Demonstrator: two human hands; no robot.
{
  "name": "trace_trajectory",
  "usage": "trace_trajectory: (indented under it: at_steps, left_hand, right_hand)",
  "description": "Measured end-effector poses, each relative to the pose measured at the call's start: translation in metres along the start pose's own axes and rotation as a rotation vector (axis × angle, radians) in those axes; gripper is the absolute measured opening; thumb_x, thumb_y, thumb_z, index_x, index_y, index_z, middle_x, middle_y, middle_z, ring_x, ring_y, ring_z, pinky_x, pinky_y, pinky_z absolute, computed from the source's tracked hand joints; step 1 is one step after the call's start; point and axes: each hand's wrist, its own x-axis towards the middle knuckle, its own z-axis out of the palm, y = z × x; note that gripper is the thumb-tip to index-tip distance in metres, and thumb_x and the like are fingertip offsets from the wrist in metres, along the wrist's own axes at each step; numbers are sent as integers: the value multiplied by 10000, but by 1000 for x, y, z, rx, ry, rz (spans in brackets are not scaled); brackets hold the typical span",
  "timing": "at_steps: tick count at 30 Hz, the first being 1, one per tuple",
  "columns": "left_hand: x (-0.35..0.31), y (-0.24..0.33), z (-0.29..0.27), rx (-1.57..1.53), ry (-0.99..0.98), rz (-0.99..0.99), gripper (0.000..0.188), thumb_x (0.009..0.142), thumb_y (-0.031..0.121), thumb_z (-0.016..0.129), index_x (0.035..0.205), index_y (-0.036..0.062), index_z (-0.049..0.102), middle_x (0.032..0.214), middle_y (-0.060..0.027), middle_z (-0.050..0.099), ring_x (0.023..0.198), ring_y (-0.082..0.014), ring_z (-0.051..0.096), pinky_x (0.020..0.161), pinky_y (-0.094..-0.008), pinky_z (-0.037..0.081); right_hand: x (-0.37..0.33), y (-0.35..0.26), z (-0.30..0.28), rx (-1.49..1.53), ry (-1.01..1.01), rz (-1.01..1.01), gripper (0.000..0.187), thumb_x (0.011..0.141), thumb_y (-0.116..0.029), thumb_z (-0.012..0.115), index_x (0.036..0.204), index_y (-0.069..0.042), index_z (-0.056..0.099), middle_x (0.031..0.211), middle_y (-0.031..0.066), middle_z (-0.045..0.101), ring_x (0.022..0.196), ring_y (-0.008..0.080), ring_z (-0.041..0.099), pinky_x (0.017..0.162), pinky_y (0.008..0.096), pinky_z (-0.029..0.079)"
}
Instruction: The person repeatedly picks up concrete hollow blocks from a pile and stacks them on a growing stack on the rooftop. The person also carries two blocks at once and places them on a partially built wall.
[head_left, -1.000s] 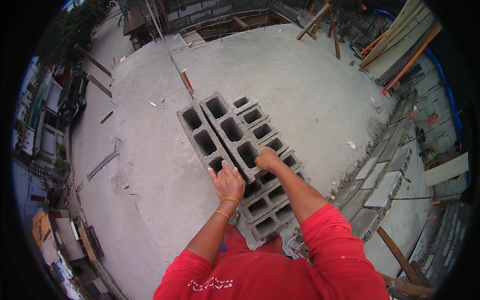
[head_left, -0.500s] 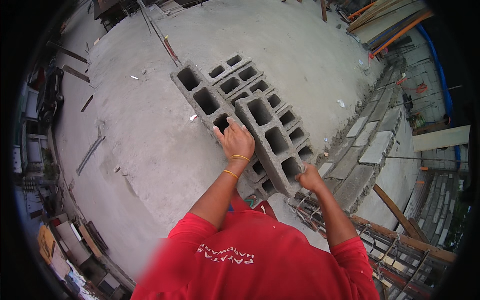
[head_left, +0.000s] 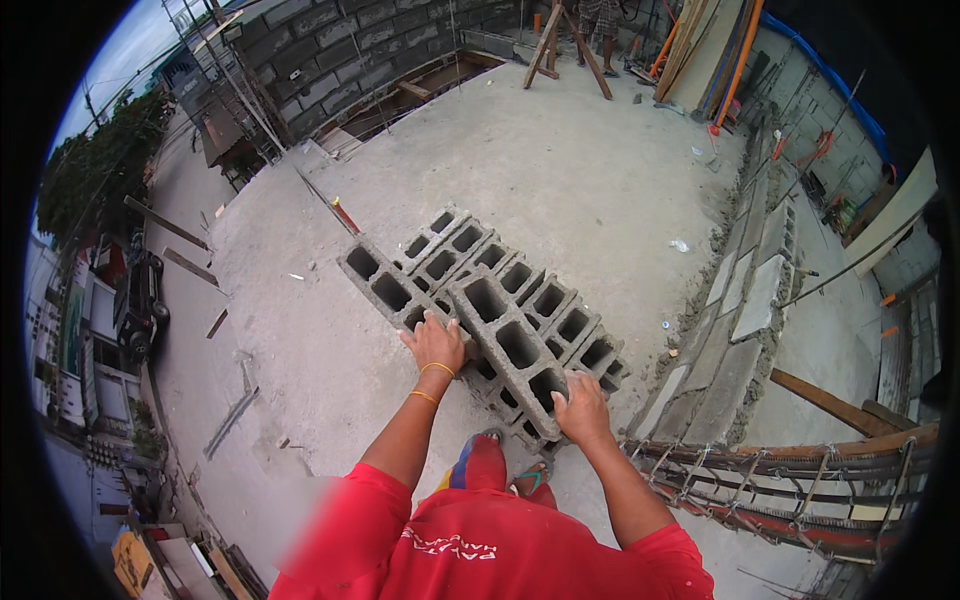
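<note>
Two grey concrete hollow blocks are in my hands, above a cluster of similar blocks (head_left: 575,322) on the ground. My left hand (head_left: 437,346) grips the near end of the left hollow block (head_left: 377,277), its fingers over the edge by the nearest cell. The near end of the right hollow block (head_left: 500,322) is in my right hand (head_left: 584,408), with the thumb at the last cell. Both blocks lie slanted, cells facing up, and partly cover the blocks below. The undersides of both are hidden.
A low course of laid blocks (head_left: 722,385) runs along the right. Tied steel rebar (head_left: 780,485) and a wooden plank (head_left: 835,405) lie at the near right. Timber props (head_left: 575,50) stand far off near a person's legs (head_left: 597,45). My sandalled foot (head_left: 530,478) is just below the blocks.
My view has tilted up, bringing the far block wall and my feet into sight. Both hands keep hold of the same two blocks, which sit lower in the picture.
</note>
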Motion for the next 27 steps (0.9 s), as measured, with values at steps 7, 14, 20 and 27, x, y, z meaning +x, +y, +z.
trace_trajectory:
  at_steps: [7, 14, 20, 27]
  left_hand:
    - [-5, -32, -36, 161, -283, 464, 609, 869, 563, 626, 1084, -7, 631, 1162, -204, 669, 1253, -361, 523, 1166, -647, 136]
    - [32, -29, -42, 220, -711, 441, 545, 852, 533, 657, 1085, 42, 697, 1025, -155, 739, 1046, -313, 677, 1103, -478, 284]
    - [58, -25, -38, 238, -902, 440, 490, 851, 504, 663, 1100, 88, 733, 1074, -136, 744, 1047, -281, 695, 1008, -438, 343]
    - [52, -42, -15, 35, -844, 458, 360, 830, 422, 685, 920, 78, 744, 930, -138, 751, 936, -281, 721, 883, -434, 450]
  right_hand:
    - [-27, -37, -4, -120, 32, -186, 547, 857, -251, 707, 1286, 53, 555, 1222, 250, 601, 1151, 402, 562, 1010, 464, 453]
    - [-14, -66, 12, -298, -338, 69, 632, 837, -329, 727, 1282, 67, 516, 1040, 219, 688, 1021, 363, 650, 916, 447, 478]
    - [2, -64, 28, -408, -472, 141, 542, 844, -328, 722, 1217, 1, 505, 944, 213, 701, 967, 360, 678, 898, 444, 471]
    - [0, -54, 39, -437, -459, 129, 414, 841, -281, 707, 1111, -46, 498, 783, 208, 694, 775, 390, 682, 831, 455, 467]
